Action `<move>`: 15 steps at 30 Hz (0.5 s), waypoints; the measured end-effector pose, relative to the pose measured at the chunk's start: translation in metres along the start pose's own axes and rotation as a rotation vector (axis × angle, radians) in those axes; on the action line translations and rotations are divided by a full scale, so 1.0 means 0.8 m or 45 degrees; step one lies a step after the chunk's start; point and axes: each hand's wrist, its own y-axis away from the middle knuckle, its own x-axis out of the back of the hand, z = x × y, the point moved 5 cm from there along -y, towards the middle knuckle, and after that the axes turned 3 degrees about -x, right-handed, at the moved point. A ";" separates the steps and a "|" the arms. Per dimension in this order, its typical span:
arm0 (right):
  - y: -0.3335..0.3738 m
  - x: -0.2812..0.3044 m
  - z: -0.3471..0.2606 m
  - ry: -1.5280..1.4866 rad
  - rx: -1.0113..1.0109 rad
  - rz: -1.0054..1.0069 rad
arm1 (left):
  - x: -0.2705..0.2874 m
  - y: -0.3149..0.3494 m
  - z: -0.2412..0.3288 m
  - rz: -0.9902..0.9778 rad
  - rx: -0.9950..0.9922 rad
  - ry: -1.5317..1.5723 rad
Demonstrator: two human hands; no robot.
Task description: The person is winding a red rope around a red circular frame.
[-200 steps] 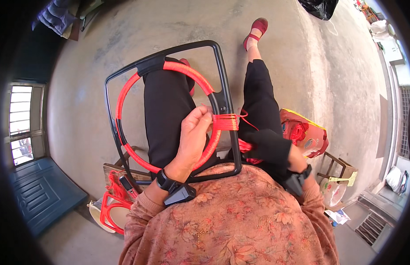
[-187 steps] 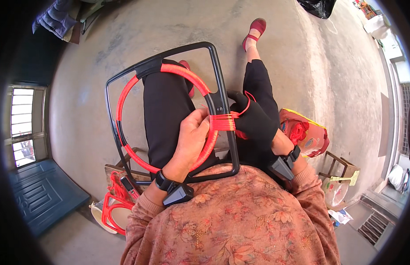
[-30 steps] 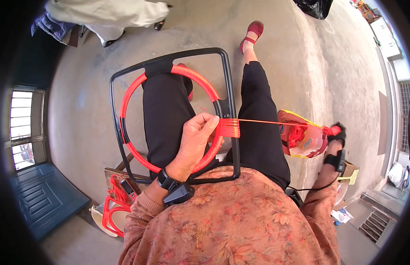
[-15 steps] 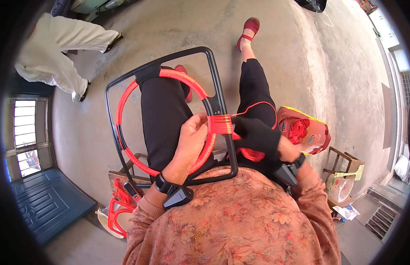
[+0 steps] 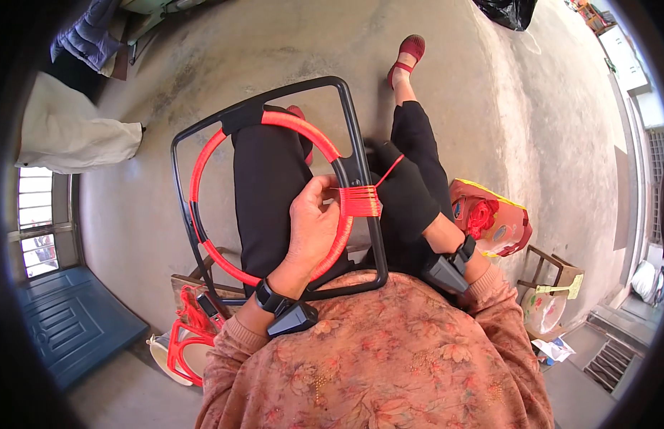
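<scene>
A black metal frame (image 5: pixel 350 121) with a ring (image 5: pixel 199 166) fixed inside it rests on my lap. Red cord covers much of the ring, with black showing in places. At the right, a band of red cord (image 5: pixel 360 201) bridges the ring and the frame's side bar. My left hand (image 5: pixel 310 225), bare, pinches the ring's inner edge beside this band. Just right of the bar is my right hand (image 5: pixel 407 189) in a black glove, its fingers closed on the red cord (image 5: pixel 390 171), which runs taut from the band. Its fingertips are partly hidden.
A red bag (image 5: pixel 514 225) holding red cord stands at the right, near a small wooden stool (image 5: pixel 550 268). Red strands and a pale container (image 5: pixel 164 357) are at lower left. Another person's pale trousers (image 5: pixel 75 136) show at far left, above a blue door panel (image 5: pixel 78 322).
My right hand has moved up and away from me, and the loose loop of cord has become a short taut length. My left hand stays by the band. The other person has shifted left.
</scene>
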 end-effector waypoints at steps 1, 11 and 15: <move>0.002 0.002 -0.022 0.256 0.119 0.003 | 0.000 0.001 0.002 -0.003 0.021 0.008; 0.008 0.024 -0.182 1.283 0.828 -0.233 | -0.012 0.000 -0.005 -0.263 0.226 0.149; 0.018 0.033 -0.229 1.068 0.987 -0.088 | -0.017 -0.003 -0.003 -0.142 0.061 0.146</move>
